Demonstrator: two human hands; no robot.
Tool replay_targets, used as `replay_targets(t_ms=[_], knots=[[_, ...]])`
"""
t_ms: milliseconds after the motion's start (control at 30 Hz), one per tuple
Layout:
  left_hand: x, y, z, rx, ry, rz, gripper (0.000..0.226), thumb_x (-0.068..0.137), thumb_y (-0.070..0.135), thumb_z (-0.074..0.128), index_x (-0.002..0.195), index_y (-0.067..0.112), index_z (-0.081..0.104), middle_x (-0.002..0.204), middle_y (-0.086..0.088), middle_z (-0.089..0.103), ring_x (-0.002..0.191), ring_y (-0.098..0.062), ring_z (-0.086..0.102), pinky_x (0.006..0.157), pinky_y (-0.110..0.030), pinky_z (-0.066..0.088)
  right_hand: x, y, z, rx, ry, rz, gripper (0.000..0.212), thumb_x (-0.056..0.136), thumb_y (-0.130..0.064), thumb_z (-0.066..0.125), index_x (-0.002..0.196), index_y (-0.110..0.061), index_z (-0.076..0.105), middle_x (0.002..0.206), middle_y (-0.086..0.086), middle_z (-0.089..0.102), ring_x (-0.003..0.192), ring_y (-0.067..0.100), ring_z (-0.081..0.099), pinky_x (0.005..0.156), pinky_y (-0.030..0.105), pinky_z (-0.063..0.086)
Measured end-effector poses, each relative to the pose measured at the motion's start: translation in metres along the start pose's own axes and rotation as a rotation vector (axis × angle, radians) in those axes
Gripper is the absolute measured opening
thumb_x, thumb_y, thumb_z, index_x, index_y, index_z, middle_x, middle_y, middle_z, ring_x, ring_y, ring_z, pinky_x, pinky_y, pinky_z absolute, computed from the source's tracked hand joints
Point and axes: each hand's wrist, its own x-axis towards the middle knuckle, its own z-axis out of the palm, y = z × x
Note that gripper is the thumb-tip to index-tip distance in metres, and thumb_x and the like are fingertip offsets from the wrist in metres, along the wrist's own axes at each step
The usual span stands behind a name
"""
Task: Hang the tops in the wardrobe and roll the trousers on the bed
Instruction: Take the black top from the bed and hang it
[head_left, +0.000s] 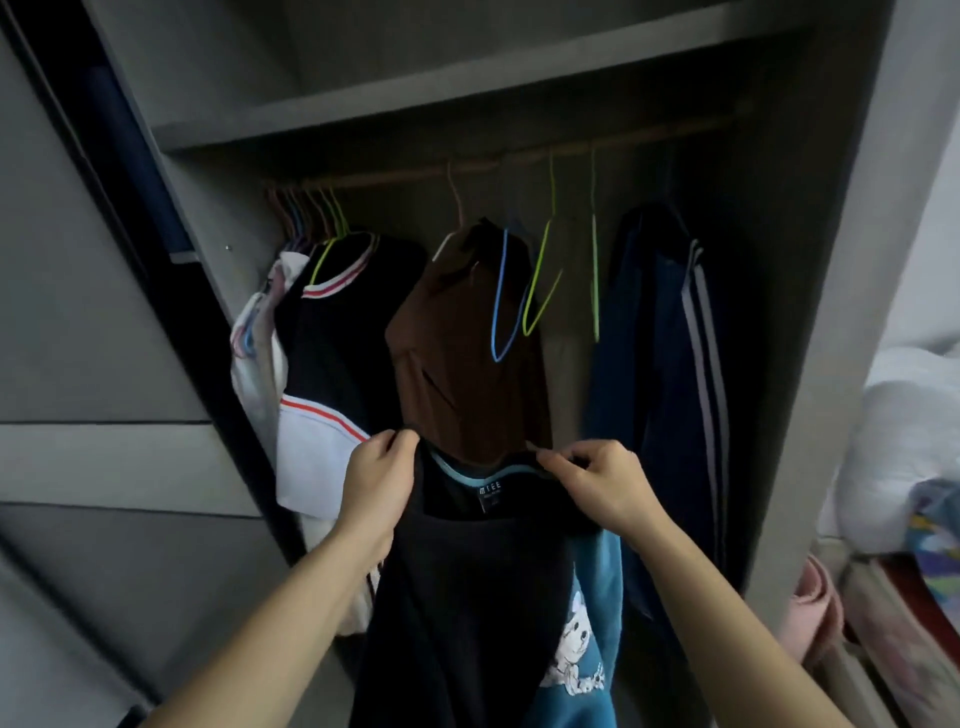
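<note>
Both hands are raised near the camera in front of the open wardrobe (810, 260). The left hand (382, 478) and the right hand (597, 483) each pinch the neckline of a black top (467, 597) between curled fingers and thumb, one at either side of its blue-edged collar. The top hangs straight down between the forearms, with a blue panel bearing a cartoon print (582, 639) at its right. Whether a hanger sits inside it cannot be told.

Beyond it, a rail (519, 161) runs under a shelf (467, 93). A bunch of bare hangers (311, 213) crowds the rail's far left end. Below them hang a white garment (260, 353) and a black shirt (343, 322) with a striped collar. A brown garment (462, 353) hangs at the middle, just behind the held top. A blue hanger (506, 296) and a green hanger (540, 280) dangle beside it. Further right is a dark blue garment (670, 364) with pale stripes, perhaps a tracksuit jacket. The bed (893, 613), piled with bedding, lies at the right edge.
</note>
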Motion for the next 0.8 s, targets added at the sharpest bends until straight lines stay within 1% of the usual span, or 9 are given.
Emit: replay_targets(t_ms=[100,167,300,433,500,600,633,700,800], knots=[[0.038,0.012,0.018,0.021,-0.044,0.071,0.043,0.085,0.038,0.05,0.097,-0.003,0.058,0.082,-0.007,0.059,0.075,-0.022,0.053,0.068,-0.038,0.042,0.056,-0.019,0.0,0.005,0.126,-0.115,0.022,0.087,-0.052,0.063,0.086,-0.032,0.072,0.073,-0.01,0.07,0.074,0.002,0.064,0.072,0.034,0.054],[0.061,0.014,0.03,0.061,-0.032,0.114,0.041,0.087,0.036,0.049,0.094,-0.004,0.056,0.078,-0.005,0.056,0.07,-0.019,0.05,0.062,-0.036,0.04,0.09,-0.035,0.001,0.008,0.269,-0.24,0.026,0.091,-0.049,0.061,0.106,-0.03,0.069,0.089,-0.008,0.068,0.086,0.007,0.063,0.077,0.029,0.049],[0.096,0.011,0.047,0.104,0.008,0.141,0.036,0.092,0.027,0.049,0.088,-0.008,0.049,0.069,-0.005,0.045,0.062,-0.015,0.04,0.055,-0.032,0.034,0.144,-0.058,0.006,0.038,0.339,-0.277,0.068,0.095,-0.045,0.059,0.149,-0.011,0.037,0.145,0.009,0.04,0.132,0.021,0.043,0.101,0.021,0.03],[0.128,0.01,0.054,0.074,0.042,0.13,0.036,0.094,0.029,0.05,0.092,-0.007,0.052,0.073,-0.006,0.049,0.067,-0.017,0.044,0.06,-0.034,0.036,0.192,-0.073,0.005,0.045,0.271,-0.174,0.095,0.093,-0.051,0.059,0.158,-0.011,0.002,0.163,0.013,0.012,0.15,0.03,0.016,0.119,0.037,0.022],[0.137,0.011,0.056,0.063,0.046,0.141,0.037,0.093,0.03,0.049,0.094,-0.007,0.052,0.071,-0.006,0.049,0.065,-0.017,0.043,0.059,-0.034,0.036,0.213,-0.074,0.001,0.008,0.208,-0.093,0.092,0.095,-0.045,0.058,0.158,-0.013,-0.001,0.162,0.015,0.02,0.147,0.032,0.027,0.115,0.04,0.03],[0.143,0.009,0.061,0.067,0.04,0.134,0.036,0.094,0.03,0.049,0.09,-0.006,0.052,0.069,-0.008,0.047,0.063,-0.017,0.043,0.058,-0.034,0.036,0.231,-0.073,0.002,-0.048,0.18,-0.027,0.045,0.103,-0.032,0.041,0.144,-0.013,0.036,0.132,0.016,0.06,0.117,0.034,0.059,0.094,0.036,0.047],[0.145,0.008,0.062,0.069,0.033,0.126,0.035,0.094,0.029,0.05,0.087,-0.005,0.051,0.067,-0.007,0.047,0.062,-0.017,0.043,0.058,-0.034,0.036,0.233,-0.072,0.003,-0.026,0.216,-0.045,0.036,0.105,-0.03,0.036,0.135,-0.014,0.045,0.118,0.013,0.065,0.107,0.032,0.062,0.085,0.032,0.045],[0.147,0.006,0.066,0.054,0.01,0.111,0.033,0.093,0.028,0.051,0.081,-0.003,0.049,0.067,-0.005,0.047,0.062,-0.016,0.043,0.058,-0.033,0.036,0.228,-0.071,0.001,0.043,0.282,-0.117,0.036,0.107,-0.031,0.031,0.135,-0.017,0.048,0.103,0.0,0.059,0.098,0.02,0.059,0.081,0.027,0.037],[0.154,0.002,0.071,0.03,-0.045,0.085,0.036,0.091,0.029,0.052,0.092,-0.007,0.053,0.076,-0.005,0.052,0.07,-0.016,0.048,0.062,-0.034,0.038,0.206,-0.064,-0.003,0.065,0.339,-0.275,0.037,0.108,-0.031,0.031,0.141,-0.02,0.045,0.098,-0.014,0.052,0.081,0.002,0.05,0.079,0.022,0.038]])
